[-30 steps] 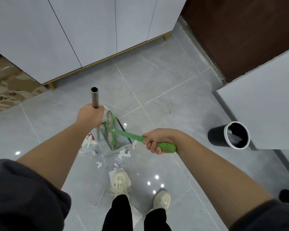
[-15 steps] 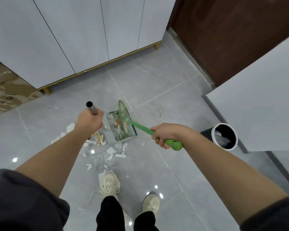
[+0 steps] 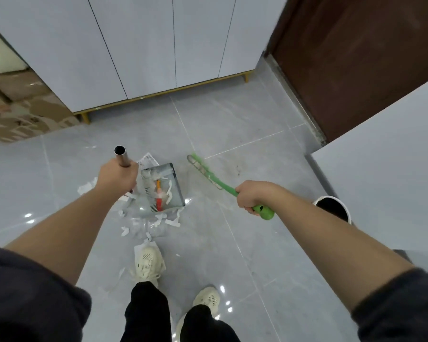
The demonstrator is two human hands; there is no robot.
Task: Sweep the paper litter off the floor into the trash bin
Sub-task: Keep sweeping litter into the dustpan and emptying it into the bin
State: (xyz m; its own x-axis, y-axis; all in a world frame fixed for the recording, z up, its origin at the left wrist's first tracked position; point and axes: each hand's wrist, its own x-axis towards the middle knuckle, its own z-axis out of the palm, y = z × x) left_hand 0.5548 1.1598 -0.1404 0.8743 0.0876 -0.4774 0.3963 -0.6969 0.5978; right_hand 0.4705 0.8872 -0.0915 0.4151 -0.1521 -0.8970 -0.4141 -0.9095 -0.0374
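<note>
Partway: the dustpan (image 3: 162,191) holds some paper scraps (image 3: 156,222), more lie beside it, and nothing has reached the trash bin (image 3: 332,208). Left hand (image 3: 116,177) fingers wrap the metal handle (image 3: 122,157); right hand (image 3: 253,196) fingers wrap the green brush (image 3: 208,172).

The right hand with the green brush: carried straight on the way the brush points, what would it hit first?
Probably bare floor tiles, then the white cabinet; depth is unclear.

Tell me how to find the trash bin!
Start at the brown door on the right, then follow the white panel down to its lower edge. The trash bin peeks out there behind the right forearm. It is the only round thing: white rim, black inside.
</note>
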